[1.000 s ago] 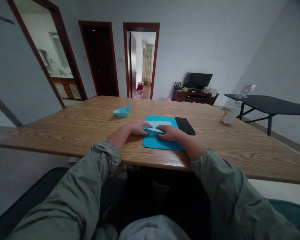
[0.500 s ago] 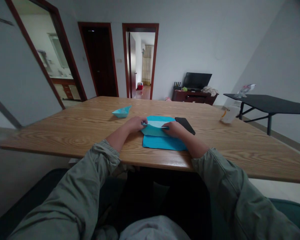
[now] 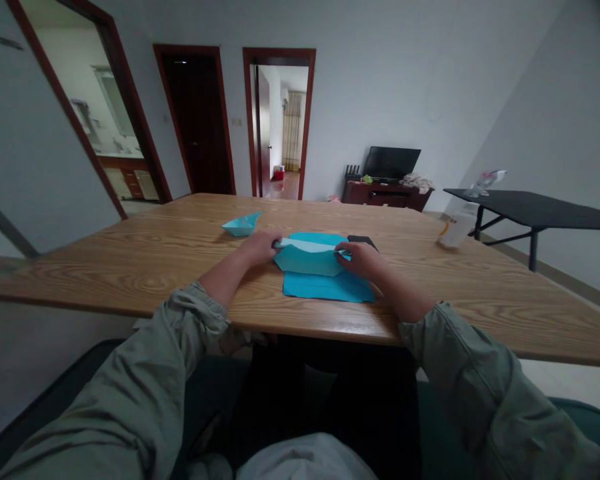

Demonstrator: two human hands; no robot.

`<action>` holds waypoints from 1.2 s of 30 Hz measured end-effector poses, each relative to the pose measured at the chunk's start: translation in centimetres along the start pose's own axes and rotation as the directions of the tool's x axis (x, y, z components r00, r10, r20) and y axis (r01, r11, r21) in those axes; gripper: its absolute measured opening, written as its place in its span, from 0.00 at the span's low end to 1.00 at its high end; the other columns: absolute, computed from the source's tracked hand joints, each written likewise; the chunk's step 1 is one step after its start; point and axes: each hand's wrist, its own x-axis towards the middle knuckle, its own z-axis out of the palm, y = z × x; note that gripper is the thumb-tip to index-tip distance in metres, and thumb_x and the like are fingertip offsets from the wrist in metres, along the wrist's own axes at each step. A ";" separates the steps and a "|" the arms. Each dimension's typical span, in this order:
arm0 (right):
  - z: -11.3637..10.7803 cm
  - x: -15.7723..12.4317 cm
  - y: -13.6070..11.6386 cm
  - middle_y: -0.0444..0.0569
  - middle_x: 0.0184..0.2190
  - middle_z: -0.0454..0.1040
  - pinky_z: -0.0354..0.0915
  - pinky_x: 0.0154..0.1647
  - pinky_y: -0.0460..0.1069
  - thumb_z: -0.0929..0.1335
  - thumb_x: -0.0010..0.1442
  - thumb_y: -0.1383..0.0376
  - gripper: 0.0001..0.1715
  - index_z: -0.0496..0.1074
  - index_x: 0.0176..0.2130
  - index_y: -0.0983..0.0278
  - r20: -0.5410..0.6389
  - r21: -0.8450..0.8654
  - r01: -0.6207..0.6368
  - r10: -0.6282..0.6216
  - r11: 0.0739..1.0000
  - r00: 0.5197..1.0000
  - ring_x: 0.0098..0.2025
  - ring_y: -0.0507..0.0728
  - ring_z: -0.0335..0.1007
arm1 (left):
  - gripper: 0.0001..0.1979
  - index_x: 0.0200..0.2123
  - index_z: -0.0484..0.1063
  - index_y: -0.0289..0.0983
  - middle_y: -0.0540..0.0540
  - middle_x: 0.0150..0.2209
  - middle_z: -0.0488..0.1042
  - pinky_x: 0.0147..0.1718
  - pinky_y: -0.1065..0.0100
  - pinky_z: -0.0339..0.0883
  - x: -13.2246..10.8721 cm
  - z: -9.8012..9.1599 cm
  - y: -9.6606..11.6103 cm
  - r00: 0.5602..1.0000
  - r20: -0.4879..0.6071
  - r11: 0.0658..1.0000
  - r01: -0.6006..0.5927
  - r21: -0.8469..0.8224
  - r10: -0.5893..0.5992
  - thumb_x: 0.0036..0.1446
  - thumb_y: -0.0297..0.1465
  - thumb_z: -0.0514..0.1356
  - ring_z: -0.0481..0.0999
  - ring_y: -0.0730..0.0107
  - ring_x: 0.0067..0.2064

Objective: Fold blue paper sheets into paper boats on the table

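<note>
Left hand [image 3: 260, 247], right hand [image 3: 363, 259] pinch folded paper [image 3: 307, 261] ends; long axis left-right.

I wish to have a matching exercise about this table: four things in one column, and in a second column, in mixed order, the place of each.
Things:
1. folded blue paper
2. paper boat
3. black phone
4. white container

Places:
a. near the right end of the table
b. held at its ends by the left hand and the right hand
c. partly hidden behind the right hand
d. alone on the wood, to the left beyond the left hand

Pairs: 1-b, 2-d, 3-c, 4-a.
</note>
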 end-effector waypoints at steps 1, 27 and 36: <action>0.1 0.0 0.1 0.48 0.39 0.78 0.61 0.38 0.46 0.66 0.59 0.60 0.15 0.74 0.46 0.60 -0.045 0.019 0.009 -0.008 1.000 0.999 0.40 0.56 0.73 | 0.03 0.30 0.70 0.37 0.47 0.30 0.73 0.30 0.68 0.56 0.0 0.0 0.0 1.000 0.004 1.000 0.007 0.010 -0.007 0.52 0.30 0.57 0.68 0.68 0.32; -0.9 -0.7 -3.2 0.53 0.47 0.76 0.64 0.47 0.49 0.69 0.55 0.48 0.33 0.68 0.55 0.62 0.112 0.109 0.210 -0.222 0.972 0.969 0.46 0.59 0.72 | 0.13 0.41 0.78 0.42 0.45 0.38 0.80 0.40 0.67 0.63 -0.3 -0.1 3.4 0.946 0.233 0.954 -0.263 0.147 0.225 0.59 0.35 0.55 0.76 0.65 0.39; -0.6 -0.3 -3.7 0.52 0.46 0.77 0.64 0.45 0.50 0.61 0.64 0.60 0.20 0.72 0.52 0.59 0.118 -0.156 0.062 -0.044 0.986 0.992 0.46 0.61 0.73 | 0.12 0.42 0.76 0.40 0.44 0.39 0.78 0.43 0.64 0.62 -0.1 0.0 4.0 0.962 0.130 0.957 -0.257 0.134 0.240 0.59 0.36 0.55 0.75 0.62 0.41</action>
